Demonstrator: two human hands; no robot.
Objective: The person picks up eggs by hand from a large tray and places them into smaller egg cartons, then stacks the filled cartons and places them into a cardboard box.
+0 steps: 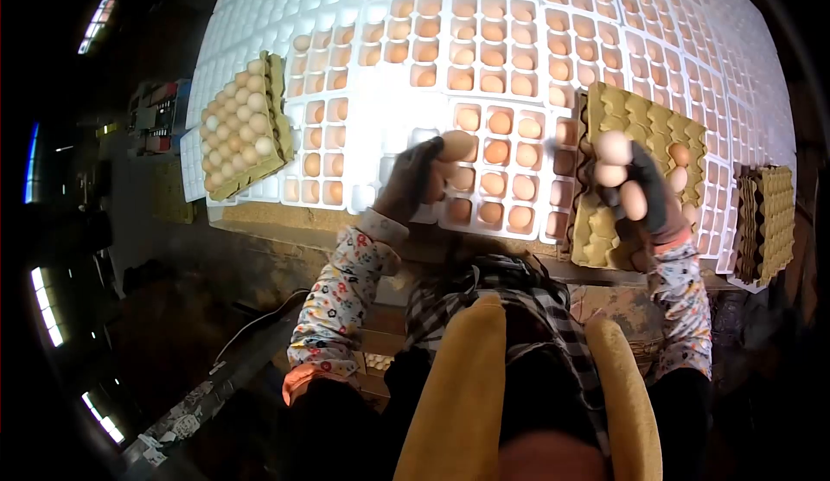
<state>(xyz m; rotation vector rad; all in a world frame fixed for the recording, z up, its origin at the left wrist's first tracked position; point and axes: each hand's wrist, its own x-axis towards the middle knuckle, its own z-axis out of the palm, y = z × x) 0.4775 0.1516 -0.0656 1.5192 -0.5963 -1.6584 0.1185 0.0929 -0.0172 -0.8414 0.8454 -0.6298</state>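
1. My L hand (417,178) is curled round at least one egg (456,145) by the white tray (510,161); exact no. unclear. Light fingertip pressure, no squeezing.
2. My R hand (654,189) cups approx. 3 eggs (614,147) over the cardboard tray (640,118). Snug fingers, else shells knock.
3. Any egg set in a cell: lower gently, w/o bumping neighbours.

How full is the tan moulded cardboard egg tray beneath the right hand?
Mostly empty: much of the tray looks bare, with a few oval brown eggs at its right; the right hand hides part.
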